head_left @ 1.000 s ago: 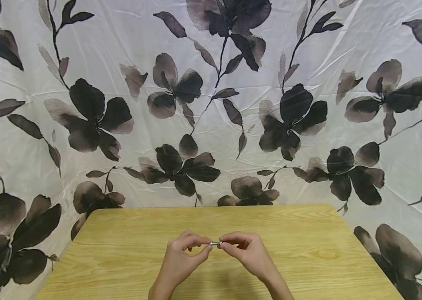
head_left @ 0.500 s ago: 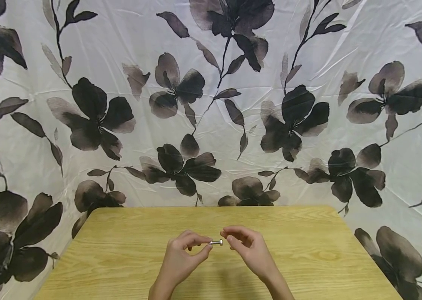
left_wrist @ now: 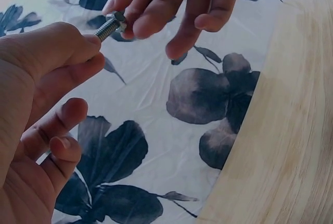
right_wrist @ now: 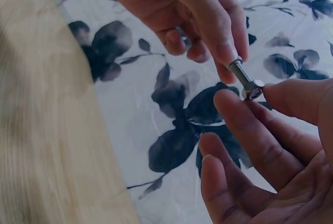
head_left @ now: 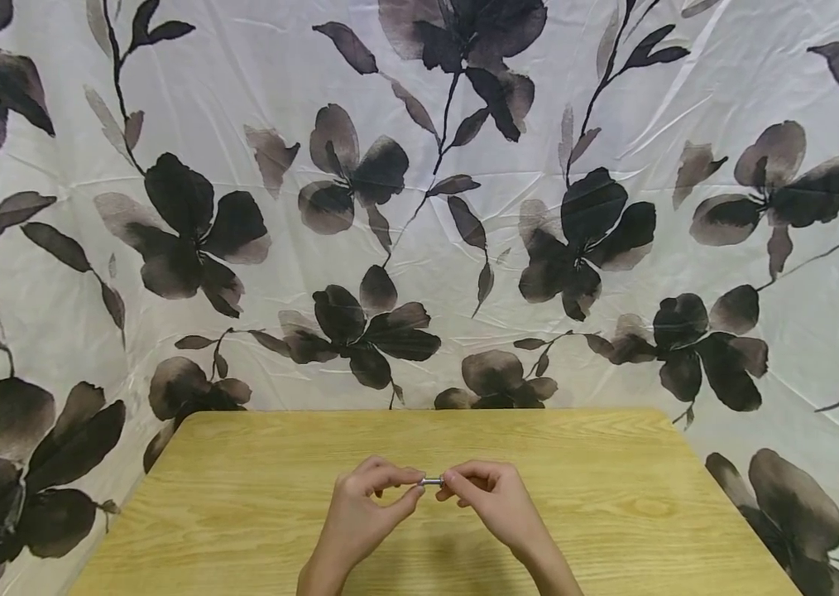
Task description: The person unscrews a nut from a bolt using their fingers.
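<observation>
A small silver threaded bolt (head_left: 431, 481) is held level between both hands above the table. My left hand (head_left: 361, 507) pinches its left end between thumb and forefinger, and those fingertips hide that end. At the other end sits a hexagonal piece (right_wrist: 253, 91), its flat face turned toward the right palm. My right hand (head_left: 497, 503) has thumb and forefinger on opposite sides of this hexagonal piece, while its other fingers are loosely bent. Bare thread (left_wrist: 107, 28) shows between the two hands in the left wrist view.
Below the hands spreads a light wood-grain table (head_left: 241, 463) with rounded far corners. A white cloth (head_left: 479, 348) printed with dark flowers hangs behind it and along both sides.
Half a second ago my right fingers were apart from the bolt, leaving its hexagonal end exposed; now they have come back onto it. The left hand keeps its pinch almost unmoved.
</observation>
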A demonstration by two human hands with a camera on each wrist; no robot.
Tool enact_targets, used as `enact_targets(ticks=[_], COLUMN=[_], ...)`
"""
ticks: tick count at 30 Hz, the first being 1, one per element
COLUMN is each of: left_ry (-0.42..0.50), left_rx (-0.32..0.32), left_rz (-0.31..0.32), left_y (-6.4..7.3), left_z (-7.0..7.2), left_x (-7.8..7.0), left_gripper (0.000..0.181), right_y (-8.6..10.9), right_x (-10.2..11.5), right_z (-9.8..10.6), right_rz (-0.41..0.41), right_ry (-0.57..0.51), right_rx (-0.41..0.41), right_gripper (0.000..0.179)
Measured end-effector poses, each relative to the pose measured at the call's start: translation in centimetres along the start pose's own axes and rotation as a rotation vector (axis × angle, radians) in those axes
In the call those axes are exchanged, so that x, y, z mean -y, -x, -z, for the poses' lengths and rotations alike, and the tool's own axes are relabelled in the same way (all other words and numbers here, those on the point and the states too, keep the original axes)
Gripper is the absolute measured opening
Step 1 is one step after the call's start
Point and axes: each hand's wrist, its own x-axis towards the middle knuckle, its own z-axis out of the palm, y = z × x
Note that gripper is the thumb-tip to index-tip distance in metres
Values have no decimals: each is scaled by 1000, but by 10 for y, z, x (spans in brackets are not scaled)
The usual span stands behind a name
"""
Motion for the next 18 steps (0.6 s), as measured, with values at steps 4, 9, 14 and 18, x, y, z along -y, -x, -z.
enact_targets(ticks=[4, 9, 14, 18], left_ry=[-7, -29, -34, -24], left_rx=[8, -1, -2, -10], left_rz=[11, 22, 59, 70], left_y=[0, -1, -1, -2], left_z=[0, -1, -2, -2], left_x=[0, -2, -3, -3], left_gripper=[25, 24, 22, 22], right_y=[0, 1, 2, 2], right_x=[0, 0, -2, -2], right_z=[1, 1, 1, 2], right_rz=[25, 53, 114, 146], right_ry=[-18, -44, -54, -77], right_rx=[17, 20, 28, 37], right_gripper=[24, 21, 19, 24])
